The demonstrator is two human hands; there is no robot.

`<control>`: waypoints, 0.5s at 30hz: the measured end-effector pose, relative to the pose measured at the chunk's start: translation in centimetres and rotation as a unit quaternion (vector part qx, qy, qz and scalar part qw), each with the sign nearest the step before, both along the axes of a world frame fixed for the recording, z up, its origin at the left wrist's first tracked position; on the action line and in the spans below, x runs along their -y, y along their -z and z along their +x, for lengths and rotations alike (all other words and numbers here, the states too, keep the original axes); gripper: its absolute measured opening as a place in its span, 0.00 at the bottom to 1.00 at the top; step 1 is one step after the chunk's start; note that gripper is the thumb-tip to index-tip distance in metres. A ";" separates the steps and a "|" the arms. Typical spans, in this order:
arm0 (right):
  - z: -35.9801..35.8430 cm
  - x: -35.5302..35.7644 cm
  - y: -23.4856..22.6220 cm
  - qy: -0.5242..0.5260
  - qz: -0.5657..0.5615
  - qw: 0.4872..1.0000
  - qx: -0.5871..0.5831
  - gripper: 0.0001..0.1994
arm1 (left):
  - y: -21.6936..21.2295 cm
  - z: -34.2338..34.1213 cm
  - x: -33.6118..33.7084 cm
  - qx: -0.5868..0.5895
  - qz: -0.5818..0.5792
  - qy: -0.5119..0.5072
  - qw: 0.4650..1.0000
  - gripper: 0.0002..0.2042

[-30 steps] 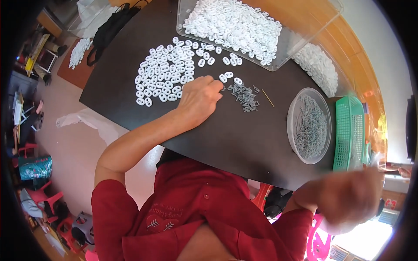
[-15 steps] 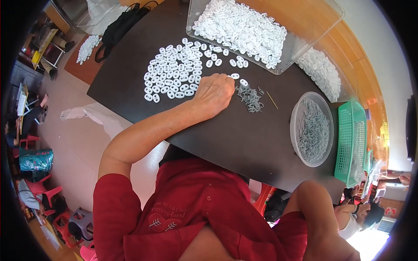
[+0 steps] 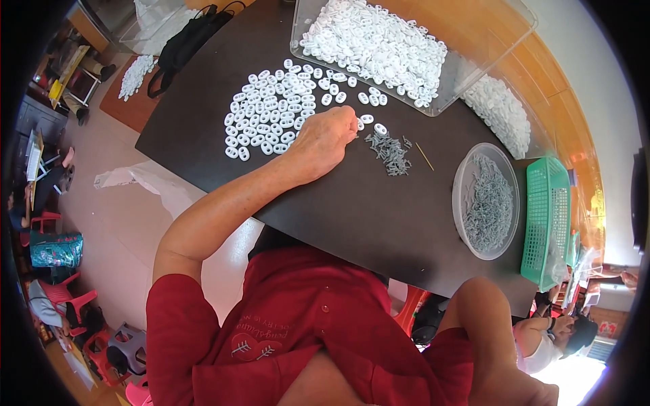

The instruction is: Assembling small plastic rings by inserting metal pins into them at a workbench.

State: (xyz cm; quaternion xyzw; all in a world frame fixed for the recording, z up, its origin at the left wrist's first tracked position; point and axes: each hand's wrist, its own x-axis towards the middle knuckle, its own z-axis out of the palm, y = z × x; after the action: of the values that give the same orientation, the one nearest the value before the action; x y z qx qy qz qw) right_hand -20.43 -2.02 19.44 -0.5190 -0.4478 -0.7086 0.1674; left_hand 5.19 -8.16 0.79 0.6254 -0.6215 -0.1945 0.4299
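Observation:
My left hand (image 3: 328,139) rests low over the dark table with its fingers curled together, their tips turned away and mostly hidden. Right beside the fingertips lie a few small white oval pieces with two holes (image 3: 366,119); one is partly covered by the fingers. Whatever the fingers pinch, if anything, is hidden. A wide group of the same white pieces (image 3: 271,108) spreads to the left of the hand. To its right is a small heap of grey screws (image 3: 389,152). My right arm is bent, and only part of my right hand (image 3: 531,389) shows at the lower edge, fingers out of sight.
A clear bin (image 3: 440,105) of white pieces stands at the far side, with another white heap (image 3: 501,115) beside it. At right are a bowl (image 3: 460,233) of grey screws and a green basket (image 3: 531,271). A thin stick (image 3: 424,155) lies near the small heap.
My left hand has drawn back slightly to the left and a little away from the grey heap, uncovering more of the white pieces by its fingertips. The right arm has barely shifted.

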 end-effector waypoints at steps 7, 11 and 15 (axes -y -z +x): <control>-0.4 -0.8 0.0 0.013 -0.024 0.996 -0.088 0.07 | 0.1 0.1 0.1 -0.066 -0.014 0.006 0.998 0.04; 0.6 -0.3 0.4 -0.022 0.039 0.997 -0.063 0.06 | 0.2 0.3 -0.3 -0.130 0.039 0.004 0.991 0.05; 0.2 -0.3 0.8 0.027 0.017 0.989 -0.142 0.07 | 0.0 -0.1 -0.5 -0.204 0.076 0.026 0.976 0.05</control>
State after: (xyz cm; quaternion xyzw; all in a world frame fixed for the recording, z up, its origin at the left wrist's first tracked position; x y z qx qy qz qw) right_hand -20.27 -1.73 18.65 -0.6231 -0.3935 -0.6395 0.2189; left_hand 5.07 -7.71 0.79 0.5871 -0.5198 -0.3758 0.4938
